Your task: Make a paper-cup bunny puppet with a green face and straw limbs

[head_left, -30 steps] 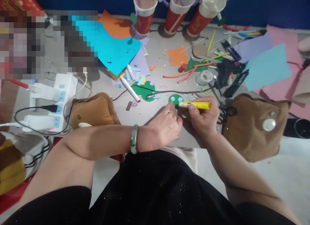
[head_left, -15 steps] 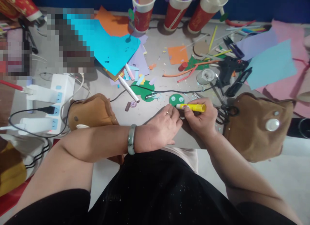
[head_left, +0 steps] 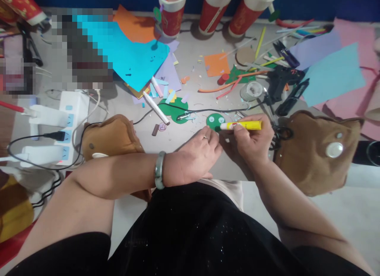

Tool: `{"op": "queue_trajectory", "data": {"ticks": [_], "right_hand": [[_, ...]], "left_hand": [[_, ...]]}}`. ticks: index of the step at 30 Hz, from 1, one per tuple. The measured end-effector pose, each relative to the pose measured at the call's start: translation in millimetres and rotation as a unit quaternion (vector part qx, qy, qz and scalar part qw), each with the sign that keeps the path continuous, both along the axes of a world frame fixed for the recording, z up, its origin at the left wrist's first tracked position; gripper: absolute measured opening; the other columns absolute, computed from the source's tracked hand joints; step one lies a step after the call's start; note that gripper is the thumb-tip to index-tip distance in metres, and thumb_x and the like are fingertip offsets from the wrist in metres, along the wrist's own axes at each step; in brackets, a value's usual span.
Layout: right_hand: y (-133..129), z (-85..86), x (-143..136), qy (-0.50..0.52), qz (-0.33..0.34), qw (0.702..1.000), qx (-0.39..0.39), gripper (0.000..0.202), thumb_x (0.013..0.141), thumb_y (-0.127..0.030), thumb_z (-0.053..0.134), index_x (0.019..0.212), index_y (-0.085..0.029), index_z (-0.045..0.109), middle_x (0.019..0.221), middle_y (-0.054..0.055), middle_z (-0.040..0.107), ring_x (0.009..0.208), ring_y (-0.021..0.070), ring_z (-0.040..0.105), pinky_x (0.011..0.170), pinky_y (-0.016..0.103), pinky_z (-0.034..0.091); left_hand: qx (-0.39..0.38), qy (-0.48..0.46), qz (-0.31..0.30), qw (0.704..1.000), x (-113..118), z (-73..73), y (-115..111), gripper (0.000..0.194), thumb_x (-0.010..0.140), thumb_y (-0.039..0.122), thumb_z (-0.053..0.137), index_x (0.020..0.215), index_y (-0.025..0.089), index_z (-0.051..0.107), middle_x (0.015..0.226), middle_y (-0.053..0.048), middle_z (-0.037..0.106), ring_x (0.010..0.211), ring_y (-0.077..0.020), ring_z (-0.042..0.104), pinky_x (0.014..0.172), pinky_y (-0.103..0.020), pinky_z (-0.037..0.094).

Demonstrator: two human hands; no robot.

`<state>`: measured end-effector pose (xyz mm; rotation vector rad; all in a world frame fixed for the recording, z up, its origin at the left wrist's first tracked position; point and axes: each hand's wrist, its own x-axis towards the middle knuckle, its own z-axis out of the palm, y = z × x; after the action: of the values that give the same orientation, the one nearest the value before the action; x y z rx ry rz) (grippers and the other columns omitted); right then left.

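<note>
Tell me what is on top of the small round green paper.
On the green paper, two pale round spots show. The left hand and yellow tubular marker cover parts of its lower side; what lies beneath them is hidden.

Subdued, diffuse light covers the bench (head_left: 157, 145), leaving soft shadows around both hands (head_left: 196, 155) (head_left: 255, 139), below and right of the cyan paper sheet (head_left: 133, 54). Pixelation masks the patch left of that sheet; fine detail looks soft, and wide-angle distortion stretches the edges.

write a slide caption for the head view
Right hand holding a yellow marker at a green disc, left hand at its near edge
</note>
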<state>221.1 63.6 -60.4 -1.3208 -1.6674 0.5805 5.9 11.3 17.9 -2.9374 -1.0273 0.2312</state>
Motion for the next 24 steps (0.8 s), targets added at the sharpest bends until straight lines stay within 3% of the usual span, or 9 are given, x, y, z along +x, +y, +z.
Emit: {"op": "queue_trajectory", "data": {"ticks": [7,17,20,24], "right_hand": [[-6,7.5,-3,-0.085,0.057,0.995,-0.009,0.017,0.097,-0.043,0.078,0.099,-0.030,0.068,0.084,0.002,0.075,0.062,0.0213,0.067,0.061,0.037,0.054],[-5,7.9,-2,-0.084,0.058,0.995,-0.007,0.017,0.094,-0.041,0.080,0.098,-0.029,0.069,0.086,0.001,0.076,0.063,0.0204,0.068,0.061,0.037,0.055],[-4,3.7,-4,-0.017,0.018,1.000,-0.002,0.020,0.094,-0.043,0.081,0.098,-0.029,0.067,0.080,0.001,0.072,0.058,0.0197,0.065,0.056,0.038,0.054],[1,-1.9,-4,0.156,-0.020,0.988,-0.005,0.023,0.097,-0.045,0.078,0.097,-0.030,0.061,0.054,-0.009,0.049,0.039,0.0154,0.044,0.046,0.037,0.051]], "left_hand": [[0.028,0.001,0.004,1.000,-1,-0.2,-2,0.101,0.094,0.083,0.067,0.149,-0.002,0.063,0.151,-0.030,0.068,0.146,-0.0408,0.063,0.132,-0.049,0.039],[0.025,0.005,0.002,1.000,-1,-2.0,-3,0.103,0.094,0.083,0.067,0.151,-0.003,0.062,0.151,-0.031,0.067,0.145,-0.0415,0.063,0.132,-0.050,0.038],[0.027,0.002,-0.001,1.000,-1,-1.3,-3,0.101,0.094,0.083,0.067,0.149,-0.002,0.063,0.150,-0.031,0.068,0.145,-0.0419,0.064,0.131,-0.050,0.039],[0.018,0.008,-0.007,1.000,-1,0.2,-2,0.096,0.096,0.082,0.066,0.145,0.000,0.067,0.148,-0.030,0.070,0.141,-0.0411,0.066,0.128,-0.050,0.041]]}}
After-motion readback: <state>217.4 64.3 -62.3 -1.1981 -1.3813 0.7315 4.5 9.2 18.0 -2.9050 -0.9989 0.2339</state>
